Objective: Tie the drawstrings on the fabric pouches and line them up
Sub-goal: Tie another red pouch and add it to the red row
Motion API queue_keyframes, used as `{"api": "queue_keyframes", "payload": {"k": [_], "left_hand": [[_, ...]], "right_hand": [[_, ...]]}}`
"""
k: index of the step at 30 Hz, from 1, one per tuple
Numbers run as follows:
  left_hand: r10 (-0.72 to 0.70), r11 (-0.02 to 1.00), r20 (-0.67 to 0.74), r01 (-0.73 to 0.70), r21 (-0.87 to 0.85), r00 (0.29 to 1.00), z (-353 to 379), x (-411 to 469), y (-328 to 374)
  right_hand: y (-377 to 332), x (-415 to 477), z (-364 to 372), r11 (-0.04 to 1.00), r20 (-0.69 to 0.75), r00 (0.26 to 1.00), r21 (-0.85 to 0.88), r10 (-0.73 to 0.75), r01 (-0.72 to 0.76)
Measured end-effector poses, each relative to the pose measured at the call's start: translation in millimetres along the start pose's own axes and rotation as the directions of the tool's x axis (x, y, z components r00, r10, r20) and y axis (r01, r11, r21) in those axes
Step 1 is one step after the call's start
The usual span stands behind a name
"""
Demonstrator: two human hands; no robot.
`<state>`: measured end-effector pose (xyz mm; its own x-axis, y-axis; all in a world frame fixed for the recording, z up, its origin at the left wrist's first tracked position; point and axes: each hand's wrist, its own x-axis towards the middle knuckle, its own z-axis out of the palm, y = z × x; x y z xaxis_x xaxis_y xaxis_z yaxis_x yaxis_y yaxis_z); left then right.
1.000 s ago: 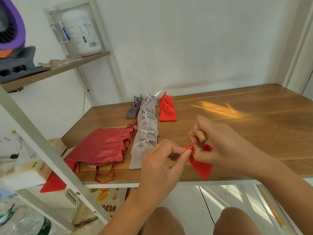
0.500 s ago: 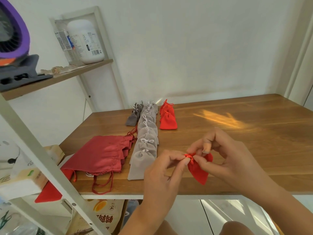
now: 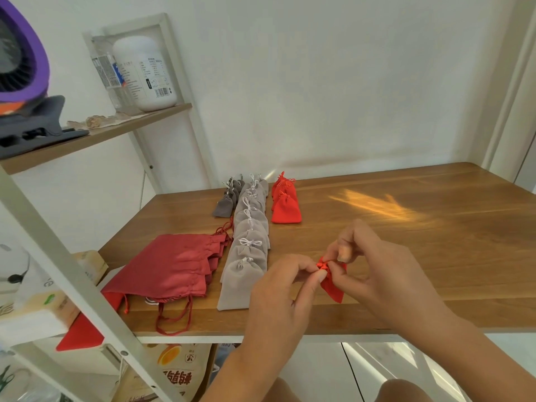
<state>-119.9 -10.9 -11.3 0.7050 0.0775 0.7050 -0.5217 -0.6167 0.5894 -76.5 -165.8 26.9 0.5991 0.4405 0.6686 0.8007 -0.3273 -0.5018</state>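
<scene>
White jar (image 3: 146,74) standing on far-left wooden shelf (image 3: 116,130), clear bottle (image 3: 106,72) just beside it. Purple fan (image 3: 21,53) sitting nearer left (grey base (image 3: 32,126) underneath). Snack bag (image 3: 177,369) lying under table (image 3: 420,256).

A home room: wooden desk (image 3: 406,256) under the fingers (image 3: 301,266), white wall (image 3: 348,97) beyond them, a shelf (image 3: 95,137) up-left holding a white bottle (image 3: 145,74) and purple fan (image 3: 40,59), a snack bag (image 3: 179,369) below.

Small red pouch (image 3: 333,287) — neck cinched, body dangling — near the tied grey row (image 3: 250,248).
</scene>
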Motion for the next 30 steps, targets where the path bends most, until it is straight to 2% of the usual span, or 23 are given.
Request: {"api": "queue_keyframes", "payload": {"k": [3, 8, 11, 14, 18, 20, 24, 27, 30], "left_hand": [[-0.02, 0.997, 0.147, 0.01, 0.071, 0.989, 1.0, -0.1, 0.3], [-0.088, 0.99, 0.248, 0.112, -0.082, 0.965, 0.0, -5.2, 2.3], [-0.119, 0.966, 0.306, 0.182, -0.186, 0.945, -1.7, -6.2, 3.9], [-0.119, 0.952, 0.336, 0.204, -0.229, 0.934, -2.2, -5.5, 4.7], [-0.16, 0.912, 0.345, 0.271, -0.306, 0.925, -6.1, -0.2, 7.9], [-0.183, 0.896, 0.331, 0.295, -0.331, 0.926, -8.3, 5.2, 7.6], [-0.282, 0.884, 0.295, 0.367, -0.289, 0.913, -14.4, 19.0, -1.8], [-0.371, 0.846, 0.38, 0.477, -0.239, 0.847, -19.0, 31.4, -4.7], [-0.356, 0.826, 0.439, 0.498, -0.265, 0.825, -20.7, 44.3, -2.5]], "right_hand": [[5.7, 1.1, -0.4, 0.99, 0.035, 0.997, -0.114, -0.074, 0.077], [10.7, -1.7, -9.3, 0.992, 0.087, 0.989, -0.033, -0.119, 0.122], [14.4, -4.4, -5.3, 0.987, 0.078, 0.986, -0.056, -0.149, 0.153], [16.5, -6.3, -0.9, 0.996, 0.059, 0.994, 0.016, -0.09, 0.089], [15.6, -4.2, -1.1, 0.974, 0.059, 0.998, 0.223, 0.023, -0.036], [18.6, 2.5, -4.3, 0.924, 0.108, 0.99, 0.362, 0.087, -0.121], [24.2, 21.0, -14.0, 0.759, 0.203, 0.968, 0.605, 0.147, -0.242], [27.2, 33.3, -17.4, 0.733, 0.233, 0.961, 0.626, 0.148, -0.264], [33.9, 46.7, -19.2, 0.727, 0.281, 0.949, 0.621, 0.141, -0.292]]}}
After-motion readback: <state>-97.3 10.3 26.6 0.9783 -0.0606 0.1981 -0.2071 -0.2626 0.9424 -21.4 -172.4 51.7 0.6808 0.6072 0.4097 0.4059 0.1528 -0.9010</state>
